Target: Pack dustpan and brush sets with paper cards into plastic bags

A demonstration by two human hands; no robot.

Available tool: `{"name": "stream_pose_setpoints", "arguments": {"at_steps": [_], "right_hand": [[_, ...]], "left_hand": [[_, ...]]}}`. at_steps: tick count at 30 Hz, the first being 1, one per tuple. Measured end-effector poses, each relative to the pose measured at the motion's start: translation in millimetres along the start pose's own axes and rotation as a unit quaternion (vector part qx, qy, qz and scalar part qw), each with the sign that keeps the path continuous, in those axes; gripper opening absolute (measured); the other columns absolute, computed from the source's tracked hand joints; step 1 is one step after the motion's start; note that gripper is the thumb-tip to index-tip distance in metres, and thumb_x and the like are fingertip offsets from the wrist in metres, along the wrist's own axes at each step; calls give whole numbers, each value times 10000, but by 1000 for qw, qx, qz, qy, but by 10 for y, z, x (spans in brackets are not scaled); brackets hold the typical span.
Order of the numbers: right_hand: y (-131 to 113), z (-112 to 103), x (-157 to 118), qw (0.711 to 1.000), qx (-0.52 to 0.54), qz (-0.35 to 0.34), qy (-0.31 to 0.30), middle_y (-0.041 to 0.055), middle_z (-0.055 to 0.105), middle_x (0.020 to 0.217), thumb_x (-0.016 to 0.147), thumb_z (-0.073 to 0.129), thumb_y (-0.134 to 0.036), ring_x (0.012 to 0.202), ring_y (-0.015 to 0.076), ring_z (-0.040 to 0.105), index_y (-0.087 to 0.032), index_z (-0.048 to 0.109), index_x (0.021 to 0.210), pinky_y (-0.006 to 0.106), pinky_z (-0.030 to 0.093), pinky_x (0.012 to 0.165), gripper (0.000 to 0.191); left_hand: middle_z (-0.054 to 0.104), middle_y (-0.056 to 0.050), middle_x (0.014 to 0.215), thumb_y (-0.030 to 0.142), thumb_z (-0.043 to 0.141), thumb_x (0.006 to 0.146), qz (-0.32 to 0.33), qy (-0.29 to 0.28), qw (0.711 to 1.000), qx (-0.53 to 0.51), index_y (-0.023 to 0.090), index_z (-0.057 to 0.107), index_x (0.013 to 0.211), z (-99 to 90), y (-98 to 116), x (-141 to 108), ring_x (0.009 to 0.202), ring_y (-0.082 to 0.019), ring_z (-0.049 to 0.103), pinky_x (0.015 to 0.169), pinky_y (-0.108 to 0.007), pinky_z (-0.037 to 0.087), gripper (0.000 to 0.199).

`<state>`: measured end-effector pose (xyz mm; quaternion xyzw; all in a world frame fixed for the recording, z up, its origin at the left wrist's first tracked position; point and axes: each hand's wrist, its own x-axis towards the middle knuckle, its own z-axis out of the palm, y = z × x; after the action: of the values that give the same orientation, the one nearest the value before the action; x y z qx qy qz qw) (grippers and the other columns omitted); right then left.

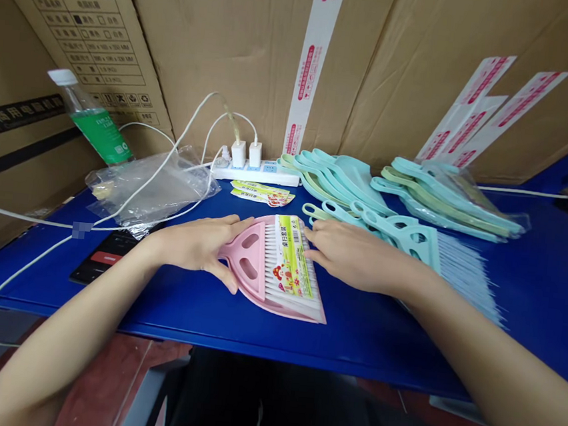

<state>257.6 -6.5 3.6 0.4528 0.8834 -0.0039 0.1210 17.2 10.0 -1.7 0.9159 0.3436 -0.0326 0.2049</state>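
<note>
A pink dustpan (317,318) lies on the blue table with a pink hand brush (250,258) nested in it, white bristles to the right. Across the bristles sits a yellow-green printed label card (292,257). My left hand (198,241) grips the set at its handle end, thumb along the near side and fingers over the far side; the handle is mostly hidden beneath it. My right hand (348,254) comes in from the right, its bent fingers pressed at the card's right edge and the far rim of the dustpan.
Behind are turquoise and green dustpans (352,179), loose turquoise brushes (426,243) and a bagged stack (456,199). Spare label cards (260,193) lie before a power strip (268,171). Left are a plastic bag (156,184), bottle (101,132), phone (103,259) and white cables (139,202).
</note>
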Motion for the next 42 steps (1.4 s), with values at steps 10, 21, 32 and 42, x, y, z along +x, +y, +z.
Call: {"name": "stream_pose_setpoints", "arguments": {"at_steps": [10,21,32,42], "right_hand": [[73,65,-11,999,6,-30,40,154,713,971,905,475,-252,898,280,650,-118,705,982,388,494,774,277],[91,50,-21,999,15,-9,49,158,710,1077,895,478,-268,1002,303,654,-128,707,1029,418,509,830,300],[121,164,4,992,48,-63,99,183,539,1403,859,556,-373,1287,359,486,-132,461,1430,504,436,998,626],[-13,69,-32,996,67,-58,-5,257,467,1440,895,548,-362,1290,357,496,-39,459,1413,473,454,1011,617]], "left_hand": [[515,-122,1364,662,684,704,-14,1,1000,-8,253,168,1527,22,-38,26,1203,-319,496,967,-371,395,1054],[549,-108,1289,635,711,695,-15,16,1000,-5,279,125,1537,33,-48,17,1163,-300,513,963,-369,403,1086],[551,-104,1253,690,661,702,-29,6,1000,9,283,75,1540,45,-77,14,1124,-280,540,943,-348,416,1101],[449,-147,1441,713,642,697,-59,-15,998,24,266,79,1540,23,-51,15,1290,-322,444,1030,-394,366,1108]]}}
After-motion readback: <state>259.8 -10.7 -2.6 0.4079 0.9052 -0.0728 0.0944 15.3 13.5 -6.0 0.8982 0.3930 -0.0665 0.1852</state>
